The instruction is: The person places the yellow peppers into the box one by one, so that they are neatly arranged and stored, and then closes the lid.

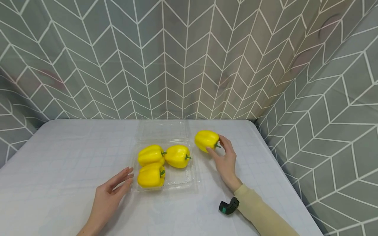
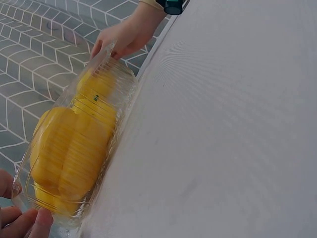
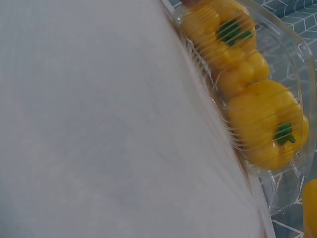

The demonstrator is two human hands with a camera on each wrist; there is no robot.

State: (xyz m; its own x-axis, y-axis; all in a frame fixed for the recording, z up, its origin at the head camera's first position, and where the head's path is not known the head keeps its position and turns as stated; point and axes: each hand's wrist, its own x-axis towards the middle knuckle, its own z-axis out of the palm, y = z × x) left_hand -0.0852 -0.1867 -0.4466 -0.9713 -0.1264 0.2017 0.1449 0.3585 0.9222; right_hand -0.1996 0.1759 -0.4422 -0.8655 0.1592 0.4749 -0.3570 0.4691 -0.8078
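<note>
A yellow bell pepper (image 1: 206,141) is held by my right hand (image 1: 225,162), thumb on its near side and fingers at its stem end, to the right of a clear plastic clamshell container (image 1: 180,178). Inside the container lie three more yellow bell peppers: one at the back left (image 1: 150,155), one at the back right (image 1: 178,156) and one at the front left (image 1: 151,176). My left hand (image 1: 109,193) is at the container's left edge, its fingertips by the rim. In the left wrist view those fingers (image 2: 25,223) appear beside the container's near corner.
The container's transparent lid (image 1: 163,131) is folded back toward the far table edge. A white cloth (image 1: 68,154) covers the table. Grey chevron-patterned curtains (image 1: 177,59) stand behind and to the right. A black device (image 1: 229,206) is at the right wrist.
</note>
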